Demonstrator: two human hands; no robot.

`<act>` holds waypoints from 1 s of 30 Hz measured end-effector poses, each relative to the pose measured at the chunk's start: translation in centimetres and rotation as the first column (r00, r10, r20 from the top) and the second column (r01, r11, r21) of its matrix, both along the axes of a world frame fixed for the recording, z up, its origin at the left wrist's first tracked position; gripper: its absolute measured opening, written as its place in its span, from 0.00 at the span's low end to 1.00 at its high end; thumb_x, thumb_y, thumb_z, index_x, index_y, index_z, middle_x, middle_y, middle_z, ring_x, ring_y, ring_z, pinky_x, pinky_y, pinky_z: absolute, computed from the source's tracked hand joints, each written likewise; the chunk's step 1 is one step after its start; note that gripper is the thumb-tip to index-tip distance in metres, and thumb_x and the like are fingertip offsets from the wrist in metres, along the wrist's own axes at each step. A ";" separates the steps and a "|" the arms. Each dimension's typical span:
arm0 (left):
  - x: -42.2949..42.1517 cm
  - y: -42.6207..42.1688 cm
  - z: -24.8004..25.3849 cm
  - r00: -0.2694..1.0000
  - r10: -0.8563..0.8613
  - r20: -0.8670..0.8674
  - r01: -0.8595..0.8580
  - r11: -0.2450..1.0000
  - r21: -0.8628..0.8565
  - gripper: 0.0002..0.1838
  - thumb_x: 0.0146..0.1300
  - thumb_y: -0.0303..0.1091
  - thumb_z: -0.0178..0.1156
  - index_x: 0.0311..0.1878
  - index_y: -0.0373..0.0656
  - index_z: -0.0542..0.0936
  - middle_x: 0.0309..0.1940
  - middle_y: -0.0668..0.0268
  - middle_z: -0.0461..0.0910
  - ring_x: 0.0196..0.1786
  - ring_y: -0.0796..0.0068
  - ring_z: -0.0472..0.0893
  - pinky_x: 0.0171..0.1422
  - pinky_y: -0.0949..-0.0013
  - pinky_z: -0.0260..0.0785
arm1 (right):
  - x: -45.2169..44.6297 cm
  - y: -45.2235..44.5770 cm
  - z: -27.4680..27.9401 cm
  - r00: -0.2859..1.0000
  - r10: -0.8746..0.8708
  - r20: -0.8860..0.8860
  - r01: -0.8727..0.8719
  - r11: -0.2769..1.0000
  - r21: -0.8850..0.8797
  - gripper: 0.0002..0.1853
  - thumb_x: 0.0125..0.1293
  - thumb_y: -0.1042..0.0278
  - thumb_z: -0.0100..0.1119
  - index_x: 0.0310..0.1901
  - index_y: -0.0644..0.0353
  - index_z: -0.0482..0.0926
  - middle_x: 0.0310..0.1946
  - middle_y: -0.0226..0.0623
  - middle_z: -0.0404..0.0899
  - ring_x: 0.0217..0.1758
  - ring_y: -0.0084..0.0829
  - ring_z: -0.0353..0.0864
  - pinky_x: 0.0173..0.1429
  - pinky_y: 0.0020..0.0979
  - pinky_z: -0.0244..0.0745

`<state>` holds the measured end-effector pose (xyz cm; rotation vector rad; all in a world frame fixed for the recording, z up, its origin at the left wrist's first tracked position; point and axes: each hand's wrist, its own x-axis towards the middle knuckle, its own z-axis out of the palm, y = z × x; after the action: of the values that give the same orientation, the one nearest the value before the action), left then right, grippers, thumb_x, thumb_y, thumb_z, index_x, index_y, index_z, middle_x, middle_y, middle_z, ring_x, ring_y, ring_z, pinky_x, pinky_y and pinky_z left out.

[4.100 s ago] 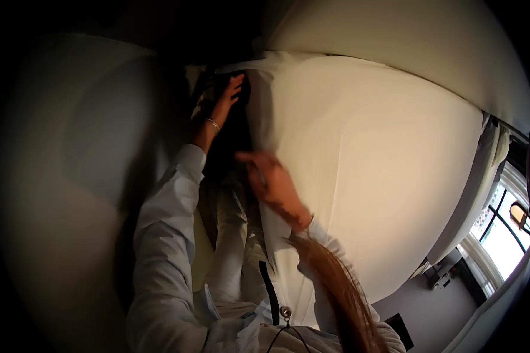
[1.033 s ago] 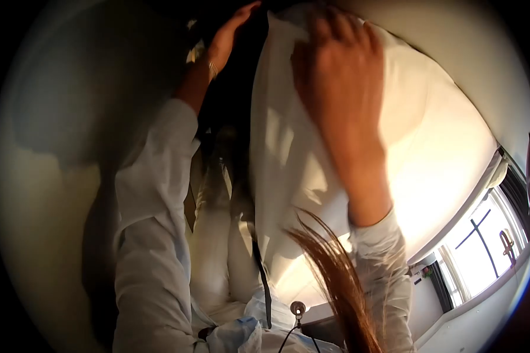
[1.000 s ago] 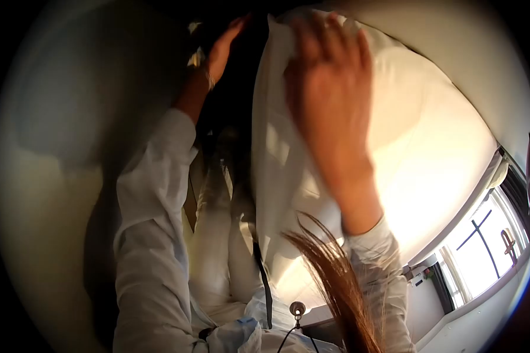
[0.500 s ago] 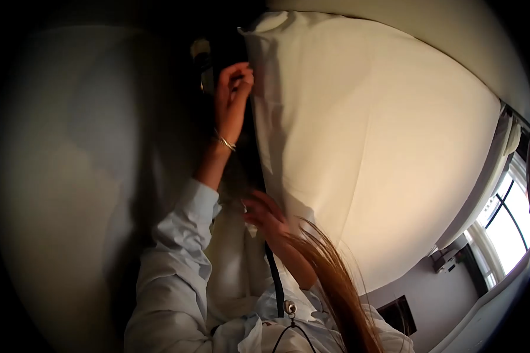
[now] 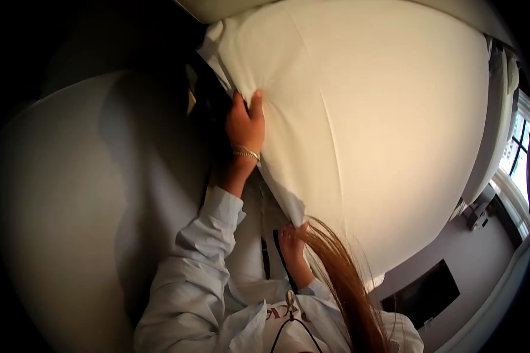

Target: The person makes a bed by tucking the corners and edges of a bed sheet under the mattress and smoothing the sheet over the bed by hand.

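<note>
A white bed sheet [image 5: 383, 129] covers the mattress on the right and hangs over its near side. My left hand [image 5: 246, 125], with a bracelet on its wrist, is closed on the sheet's edge; its thumb lies on top of the cloth and pull creases run out from it. Lower down, my right hand [image 5: 292, 244] pinches the same edge near my body, partly behind a lock of long hair [image 5: 335, 265]. The fingers under the cloth are hidden.
To the left stands a second pale, rounded surface [image 5: 59, 194], partly in shadow. A dark gap runs between it and the bed. A window [image 5: 517, 147], a dark screen [image 5: 424, 294] and a grey wall [image 5: 477, 259] lie at the right.
My left hand has moved down and right and now grips the sheet edge with its thumb on top. The right hand has moved right and lower, taking hold of the edge. The view has shifted.
</note>
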<state>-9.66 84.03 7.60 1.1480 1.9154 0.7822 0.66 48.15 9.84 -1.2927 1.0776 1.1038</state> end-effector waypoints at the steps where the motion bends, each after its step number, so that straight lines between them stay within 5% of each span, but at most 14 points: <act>1: -0.1 -0.2 -0.1 0.997 0.000 0.077 -0.001 1.000 0.012 0.19 0.65 0.47 0.51 0.39 0.36 0.73 0.28 0.51 0.78 0.30 0.50 0.77 0.34 0.63 0.68 | -0.1 -1.1 -0.7 1.000 -0.010 0.001 0.010 1.000 -0.021 0.27 0.59 0.36 0.51 0.41 0.55 0.76 0.33 0.30 0.77 0.31 0.25 0.74 0.39 0.29 0.73; 3: -0.2 -0.5 -0.6 0.992 0.081 0.095 -0.084 0.996 0.027 0.19 0.67 0.43 0.49 0.26 0.36 0.71 0.16 0.57 0.70 0.18 0.63 0.66 0.24 0.65 0.57 | 0.7 -1.5 -0.6 0.999 -0.015 -0.047 0.017 0.999 0.035 0.26 0.59 0.37 0.51 0.41 0.55 0.76 0.32 0.30 0.77 0.31 0.25 0.74 0.38 0.29 0.73; 6: 0.5 -0.3 -0.5 0.976 0.127 0.179 -0.154 0.977 0.145 0.19 0.67 0.41 0.50 0.23 0.36 0.68 0.13 0.64 0.61 0.17 0.74 0.57 0.22 0.69 0.51 | 1.4 -1.9 0.1 0.991 -0.049 -0.125 0.065 0.990 0.124 0.25 0.59 0.37 0.51 0.40 0.54 0.75 0.31 0.29 0.77 0.30 0.24 0.73 0.37 0.28 0.72; 8: 0.5 -0.8 -0.3 0.947 0.169 0.272 -0.208 0.971 0.120 0.21 0.69 0.41 0.47 0.21 0.39 0.63 0.17 0.78 0.53 0.23 0.86 0.51 0.24 0.76 0.47 | 1.3 -2.5 0.8 0.984 -0.071 -0.164 0.098 0.982 0.161 0.24 0.60 0.38 0.51 0.39 0.54 0.75 0.30 0.29 0.77 0.29 0.24 0.73 0.36 0.28 0.72; 12: 2.1 -0.9 -0.1 0.941 0.230 0.250 -0.258 0.962 0.085 0.20 0.68 0.39 0.49 0.23 0.37 0.66 0.14 0.73 0.54 0.20 0.84 0.53 0.22 0.74 0.47 | 1.8 -2.4 1.8 0.969 -0.102 -0.227 0.148 0.970 0.193 0.23 0.60 0.39 0.51 0.38 0.54 0.75 0.29 0.28 0.76 0.28 0.24 0.72 0.35 0.27 0.71; 21: 3.1 1.0 0.1 0.870 0.155 0.468 -0.232 0.966 0.112 0.19 0.70 0.39 0.47 0.23 0.40 0.62 0.17 0.80 0.52 0.23 0.87 0.50 0.24 0.77 0.45 | 2.2 -2.0 2.2 0.949 -0.173 -0.263 0.242 0.935 0.259 0.21 0.61 0.41 0.52 0.36 0.53 0.74 0.26 0.26 0.76 0.25 0.22 0.71 0.31 0.26 0.70; 27: 2.3 2.3 1.3 0.883 0.157 0.442 -0.207 0.976 0.067 0.18 0.69 0.38 0.47 0.23 0.41 0.63 0.17 0.79 0.53 0.22 0.88 0.52 0.25 0.78 0.46 | 3.2 0.3 1.8 0.837 -0.076 -0.542 0.398 0.763 0.509 0.19 0.62 0.43 0.52 0.35 0.52 0.74 0.23 0.25 0.76 0.23 0.21 0.70 0.29 0.25 0.69; 30: 1.2 2.9 1.7 0.901 0.065 0.428 -0.108 0.991 0.077 0.19 0.69 0.39 0.46 0.22 0.42 0.64 0.16 0.78 0.56 0.21 0.87 0.55 0.24 0.79 0.48 | 2.9 1.6 2.2 0.880 -0.040 -0.473 0.297 0.824 0.483 0.20 0.62 0.41 0.51 0.34 0.51 0.72 0.22 0.23 0.75 0.22 0.19 0.70 0.25 0.24 0.66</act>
<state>-8.48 86.98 9.30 0.8632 1.5806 1.0893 3.54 49.72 12.08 -0.4791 1.0699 1.4731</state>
